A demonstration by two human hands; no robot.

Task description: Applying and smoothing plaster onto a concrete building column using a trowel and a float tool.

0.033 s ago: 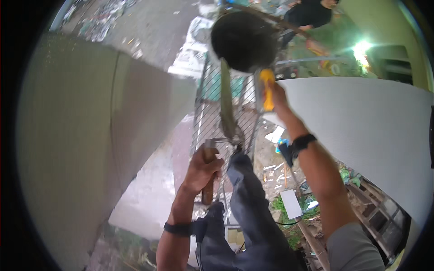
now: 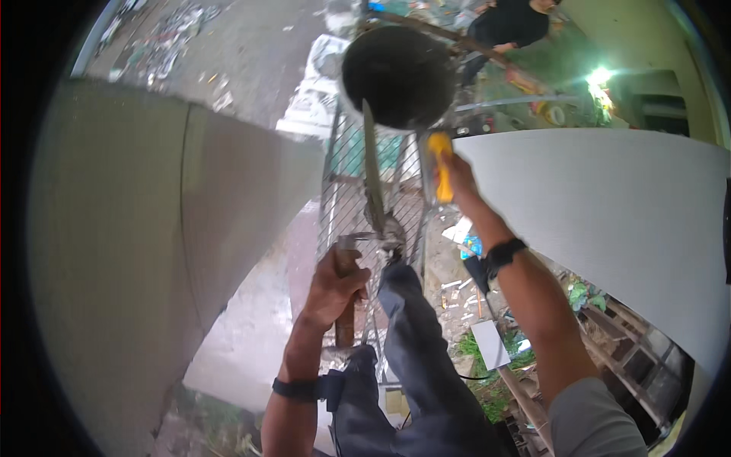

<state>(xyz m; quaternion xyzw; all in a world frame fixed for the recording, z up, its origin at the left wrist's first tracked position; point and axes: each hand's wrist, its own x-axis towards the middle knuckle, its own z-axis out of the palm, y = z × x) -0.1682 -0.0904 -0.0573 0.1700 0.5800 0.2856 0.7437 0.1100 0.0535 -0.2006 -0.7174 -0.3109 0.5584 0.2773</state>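
My left hand (image 2: 333,286) is wrapped round the wooden handle of a trowel (image 2: 371,167). Its long pointed blade shows nearly edge-on, looks smeared with pale material and points away from me toward a dark round bucket (image 2: 397,80). Farther to the right, my right hand (image 2: 459,177) grips the yellow handle of a plastering float (image 2: 440,167). A thin flat plate shows along the float's left side, and slight blur hides its detail. The float is near the bucket's lower right rim and the left corner of a pale wall edge.
Beneath me is a metal mesh scaffold platform (image 2: 350,206), high above littered ground. Large pale wall surfaces stand at left (image 2: 114,228) and right (image 2: 594,198). A person in dark clothes (image 2: 510,30) is at the far right, near a bright lamp (image 2: 600,76). Wooden poles (image 2: 525,396) lie below right.
The bucket and both tools appear slightly farther left, as the view has shifted. My right hand with the float has come a little lower and nearer. Both grips are unchanged.
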